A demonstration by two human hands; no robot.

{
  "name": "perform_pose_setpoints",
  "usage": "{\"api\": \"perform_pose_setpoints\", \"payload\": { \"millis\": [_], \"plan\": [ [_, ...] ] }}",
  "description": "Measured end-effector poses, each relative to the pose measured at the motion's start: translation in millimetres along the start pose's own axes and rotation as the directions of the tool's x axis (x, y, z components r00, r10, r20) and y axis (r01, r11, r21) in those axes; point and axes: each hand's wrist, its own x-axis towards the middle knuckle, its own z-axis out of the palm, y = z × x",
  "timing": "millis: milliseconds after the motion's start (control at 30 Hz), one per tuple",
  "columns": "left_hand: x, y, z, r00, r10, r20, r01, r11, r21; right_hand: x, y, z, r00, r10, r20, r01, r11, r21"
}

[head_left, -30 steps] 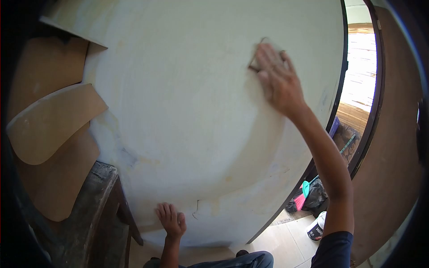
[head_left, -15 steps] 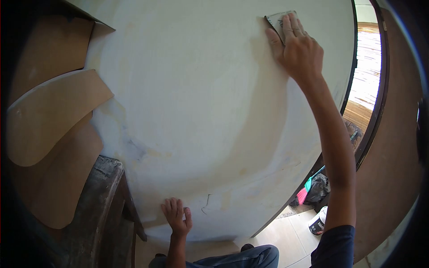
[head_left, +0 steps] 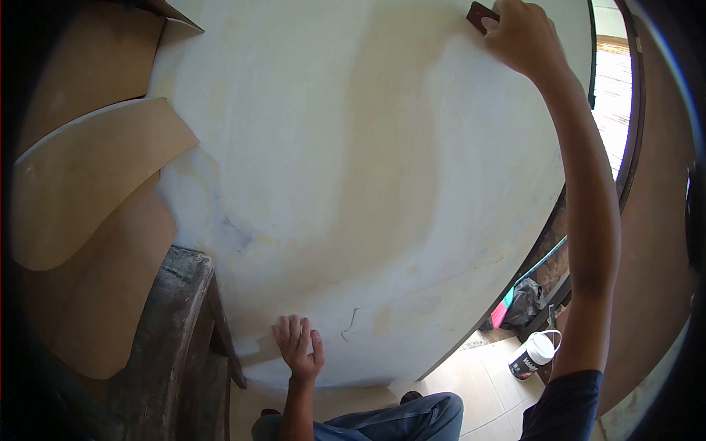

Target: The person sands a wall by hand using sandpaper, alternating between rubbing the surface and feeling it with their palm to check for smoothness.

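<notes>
A large pale board point(head_left: 353, 176) coated in whitish filler stands upright in front of me. My right hand point(head_left: 523, 35) is raised to its upper right part and presses a small dark piece of sandpaper point(head_left: 481, 15) against the surface. Low down, my left hand point(head_left: 300, 344) lies flat on the board near its bottom edge, fingers spread, holding nothing. A short dark crack mark point(head_left: 351, 323) shows just right of that hand.
Curved brown plywood sheets point(head_left: 88, 176) lean at the left above a worn wooden bench point(head_left: 176, 331). At the lower right, on the tiled floor, stand a white tub point(head_left: 531, 356), a black bag point(head_left: 523, 298) and a pink-and-green broom point(head_left: 503, 309). A dark door frame point(head_left: 629, 147) borders the right.
My right hand has slid the sandpaper up and to the right across the board. The view has tilted a little; the left hand stays pressed on the board.
</notes>
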Motion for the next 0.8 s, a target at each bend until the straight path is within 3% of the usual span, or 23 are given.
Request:
{"api": "perform_pose_setpoints", "payload": {
  "millis": [33, 67, 133, 233, 267, 367, 467, 500, 567, 667, 767, 800],
  "plan": [
    [0.0, -0.4, -0.2, 1.000, -0.002, 0.001, 0.002, 1.000, 0.003, 4.1, 1.8, 11.8, 0.997, -0.032, -0.066, 0.029, 0.999, -0.046],
    [-0.8, -0.5, 0.2, 1.000, -0.006, 0.001, 0.006, 1.000, 0.006, 11.4, 7.6, 34.5, 0.968, -0.071, -0.242, 0.064, 0.997, -0.035],
    [0.1, -0.3, 0.4, 1.000, -0.006, -0.005, 0.006, 1.000, 0.008, 30.3, 26.4, 83.7, 0.812, -0.136, -0.567, 0.140, 0.990, -0.037],
    [1.9, 1.8, 0.8, 1.000, -0.004, -0.023, 0.004, 1.000, 0.005, 41.9, 40.9, 91.0, 0.663, -0.330, -0.673, 0.404, 0.913, -0.049],
    [1.4, 2.2, 1.1, 1.000, -0.007, -0.028, 0.007, 1.000, 0.001, 44.2, 41.7, 95.6, 0.643, -0.300, -0.705, 0.411, 0.912, -0.014],
    [0.7, 0.4, 0.6, 1.000, -0.001, -0.026, 0.001, 1.000, 0.011, 35.0, 33.4, 88.0, 0.842, -0.153, -0.517, 0.244, 0.963, 0.112],
    [0.4, -0.1, -0.9, 1.000, 0.002, -0.016, -0.002, 1.000, 0.012, 3.1, 18.7, 112.6, 0.772, -0.292, -0.564, 0.386, 0.921, 0.051],
    [1.3, -0.3, -1.3, 1.000, 0.006, -0.012, -0.006, 1.000, 0.008, -6.9, 17.4, 120.2, 0.706, -0.361, -0.609, 0.476, 0.879, 0.031],
    [-0.1, -0.5, -2.4, 1.000, 0.008, 0.024, -0.008, 1.000, 0.015, -14.8, 25.7, 113.3, 0.727, -0.432, -0.533, 0.534, 0.844, 0.044],
    [-2.1, -3.7, -3.2, 0.999, 0.019, 0.043, -0.020, 0.999, 0.029, 16.8, 48.7, 110.2, 0.695, -0.308, -0.650, 0.480, 0.872, 0.101],
    [-1.2, -1.9, -3.7, 0.998, 0.004, 0.059, -0.006, 0.999, 0.036, 20.8, 50.3, 115.5, 0.745, -0.094, -0.660, 0.273, 0.946, 0.173],
    [-0.9, -0.5, -3.9, 0.998, -0.008, 0.063, 0.005, 0.999, 0.039, 10.5, 43.4, 117.8, 0.791, -0.155, -0.591, 0.298, 0.942, 0.152]
  ]
}}
